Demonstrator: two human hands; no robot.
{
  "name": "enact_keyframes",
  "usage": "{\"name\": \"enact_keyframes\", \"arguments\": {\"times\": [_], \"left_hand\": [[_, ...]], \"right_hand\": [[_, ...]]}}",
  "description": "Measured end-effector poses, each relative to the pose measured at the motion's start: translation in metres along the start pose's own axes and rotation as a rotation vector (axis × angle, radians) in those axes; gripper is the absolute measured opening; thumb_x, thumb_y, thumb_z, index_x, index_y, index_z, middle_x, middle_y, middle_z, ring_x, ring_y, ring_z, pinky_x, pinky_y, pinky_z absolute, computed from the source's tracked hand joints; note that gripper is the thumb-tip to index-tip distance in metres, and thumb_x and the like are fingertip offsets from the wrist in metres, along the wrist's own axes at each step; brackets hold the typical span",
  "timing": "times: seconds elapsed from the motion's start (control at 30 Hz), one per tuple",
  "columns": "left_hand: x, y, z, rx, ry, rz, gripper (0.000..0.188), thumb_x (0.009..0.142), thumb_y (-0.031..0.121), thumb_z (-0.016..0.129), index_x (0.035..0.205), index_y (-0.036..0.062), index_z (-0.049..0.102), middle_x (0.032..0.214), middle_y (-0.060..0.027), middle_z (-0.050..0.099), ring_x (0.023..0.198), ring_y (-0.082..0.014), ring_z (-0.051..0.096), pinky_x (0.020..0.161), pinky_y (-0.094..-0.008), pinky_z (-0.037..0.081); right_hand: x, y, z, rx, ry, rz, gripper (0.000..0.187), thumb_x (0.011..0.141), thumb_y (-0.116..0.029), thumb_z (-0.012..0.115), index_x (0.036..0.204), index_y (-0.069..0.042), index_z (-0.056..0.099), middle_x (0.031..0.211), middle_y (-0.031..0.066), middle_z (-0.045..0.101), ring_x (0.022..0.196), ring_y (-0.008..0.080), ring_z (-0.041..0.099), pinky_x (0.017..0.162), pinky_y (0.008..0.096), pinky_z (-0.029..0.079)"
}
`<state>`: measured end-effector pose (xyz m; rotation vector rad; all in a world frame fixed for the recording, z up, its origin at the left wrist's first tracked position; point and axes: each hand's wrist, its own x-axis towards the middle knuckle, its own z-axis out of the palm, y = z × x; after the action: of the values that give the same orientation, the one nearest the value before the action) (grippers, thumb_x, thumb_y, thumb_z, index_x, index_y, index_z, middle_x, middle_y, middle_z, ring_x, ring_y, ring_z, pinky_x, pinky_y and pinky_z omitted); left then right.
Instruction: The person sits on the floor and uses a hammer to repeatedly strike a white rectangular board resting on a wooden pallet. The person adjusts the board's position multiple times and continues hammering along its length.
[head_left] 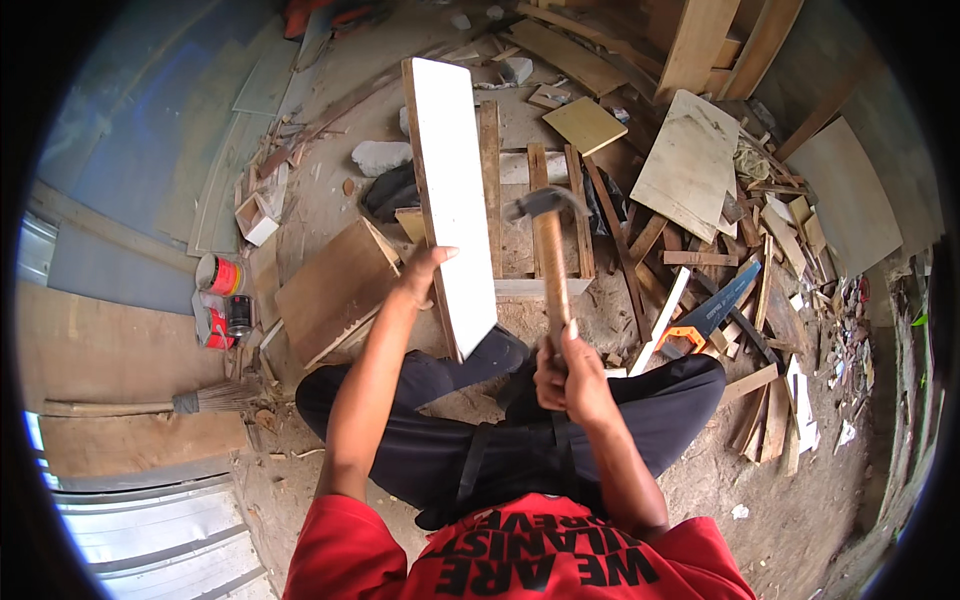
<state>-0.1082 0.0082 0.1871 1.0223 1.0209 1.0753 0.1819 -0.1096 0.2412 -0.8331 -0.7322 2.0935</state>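
Note:
My left hand [428, 272] grips the edge of a long white-faced board [455, 190], its thumb on the white face and its fingers out of sight behind. The board stands tilted up in front of my crossed legs, its lower end near my feet. In my right hand [578, 383] is a claw hammer [553, 255], held by its wooden handle with the dark metal head raised. The hammer is to the right of the board and looks apart from it. Behind both lies a slatted wooden frame [537, 215] on the ground.
A brown wooden panel [335, 285] leans at the left. Paint cans [220, 275] and a broom [205, 400] lie farther left. On the right, a handsaw [728, 300] with an orange handle rests on heaped wood scraps, beside a pale plywood sheet [685, 160].

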Motion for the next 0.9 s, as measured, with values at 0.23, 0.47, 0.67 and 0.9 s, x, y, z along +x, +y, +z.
{"name": "enact_keyframes", "arguments": {"times": [0.23, 0.47, 0.67, 0.9], "left_hand": [[-0.001, 0.039, -0.066, 1.084, 0.457, 0.222, 0.108, 0.061, 0.041, 0.090, 0.148, 0.0012, 0.041, 0.140, -0.0253, 0.047, 0.132, -0.0391, 0.045, 0.112, -0.0489, 0.035], [-0.025, -0.021, -0.118, 1.564, 0.340, -0.066, 0.117, 0.054, 0.051, 0.093, 0.151, 0.0132, 0.040, 0.149, -0.0213, 0.036, 0.142, -0.0422, 0.027, 0.118, -0.0531, 0.022], [-0.034, -0.053, -0.123, 1.493, 0.279, 0.069, 0.111, 0.052, 0.041, 0.096, 0.145, 0.0109, 0.045, 0.137, -0.0184, 0.041, 0.135, -0.0404, 0.033, 0.117, -0.0524, 0.026], [-0.030, -0.045, -0.128, 1.695, 0.152, 0.062, 0.125, 0.049, 0.044, 0.096, 0.152, 0.0099, 0.036, 0.148, -0.0211, 0.036, 0.142, -0.0373, 0.029, 0.119, -0.0571, 0.020]], "right_hand": [[-0.012, -0.001, -0.050, -0.129, 0.103, -0.034, 0.049, 0.106, -0.054, 0.036, 0.094, -0.007, 0.047, 0.059, -0.0027, 0.033, 0.040, 0.0085, 0.029, 0.038, 0.0248, 0.027], [-0.019, 0.047, -0.053, -0.123, 0.214, 0.115, 0.051, 0.106, -0.052, 0.034, 0.085, -0.008, 0.045, 0.057, -0.0028, 0.033, 0.040, 0.0078, 0.031, 0.038, 0.0249, 0.029], [-0.020, 0.076, -0.061, -0.116, 0.187, 0.259, 0.047, 0.106, -0.052, 0.037, 0.093, -0.007, 0.045, 0.061, -0.0027, 0.035, 0.041, 0.0077, 0.031, 0.038, 0.0254, 0.029], [-0.016, 0.079, -0.064, -0.164, 0.199, 0.314, 0.048, 0.105, -0.053, 0.038, 0.091, -0.008, 0.045, 0.062, -0.0029, 0.035, 0.043, 0.0078, 0.030, 0.039, 0.0254, 0.028]]}}
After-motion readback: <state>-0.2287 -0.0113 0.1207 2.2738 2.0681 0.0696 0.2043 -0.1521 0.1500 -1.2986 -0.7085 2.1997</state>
